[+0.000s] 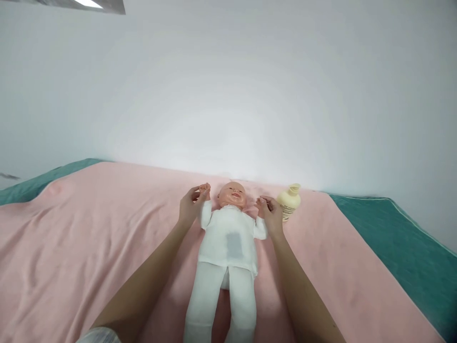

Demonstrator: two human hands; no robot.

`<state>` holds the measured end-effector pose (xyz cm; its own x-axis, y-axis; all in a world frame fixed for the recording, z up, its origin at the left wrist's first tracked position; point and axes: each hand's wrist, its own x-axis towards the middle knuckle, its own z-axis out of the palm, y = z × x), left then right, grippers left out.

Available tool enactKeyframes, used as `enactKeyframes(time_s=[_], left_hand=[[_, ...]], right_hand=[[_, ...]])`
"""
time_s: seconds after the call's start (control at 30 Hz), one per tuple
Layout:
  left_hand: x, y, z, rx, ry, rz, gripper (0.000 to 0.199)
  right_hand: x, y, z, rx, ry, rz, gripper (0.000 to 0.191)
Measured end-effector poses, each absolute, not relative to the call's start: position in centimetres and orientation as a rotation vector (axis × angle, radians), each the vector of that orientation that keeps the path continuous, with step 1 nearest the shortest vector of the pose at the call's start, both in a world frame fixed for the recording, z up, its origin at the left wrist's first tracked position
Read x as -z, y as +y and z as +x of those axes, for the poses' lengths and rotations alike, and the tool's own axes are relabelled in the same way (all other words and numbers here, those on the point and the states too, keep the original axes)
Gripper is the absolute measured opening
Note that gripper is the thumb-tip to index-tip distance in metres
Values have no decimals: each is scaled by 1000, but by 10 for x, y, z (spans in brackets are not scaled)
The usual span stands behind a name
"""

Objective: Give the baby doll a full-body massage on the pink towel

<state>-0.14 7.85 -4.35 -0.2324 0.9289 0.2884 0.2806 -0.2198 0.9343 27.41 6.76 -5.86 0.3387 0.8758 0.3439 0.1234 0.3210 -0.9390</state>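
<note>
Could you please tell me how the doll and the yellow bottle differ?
The doll is much larger than the bottle. The doll lies face up, while the bottle appears to stand. The doll wears white, while the bottle is pale yellow. The left hand and right hand each hold one of the doll's hands; neither holds the bottle. Both doll and bottle rest on the pink cloth.

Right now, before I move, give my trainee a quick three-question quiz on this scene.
1. What colour is the cloth directly under the doll: A) green, B) pink, C) white?
2. True or false: the yellow bottle is nearer the right hand than the left hand.
3. Which part do the left hand's fingers touch?

Key: 1. B; 2. true; 3. the doll's hand.
</note>
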Motion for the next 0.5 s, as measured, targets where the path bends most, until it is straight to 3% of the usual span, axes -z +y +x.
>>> enactKeyframes(time_s=[0.27, 0.5], left_hand=[[45, 3, -37, -1515, 1610, 1604, 42], [70, -73, -61, -1155, 1812, 1525, 51]], right_hand=[[46, -28, 268, -437, -1176, -1213, 36], [80, -119, 265, -499, -1253, -1484, 44]])
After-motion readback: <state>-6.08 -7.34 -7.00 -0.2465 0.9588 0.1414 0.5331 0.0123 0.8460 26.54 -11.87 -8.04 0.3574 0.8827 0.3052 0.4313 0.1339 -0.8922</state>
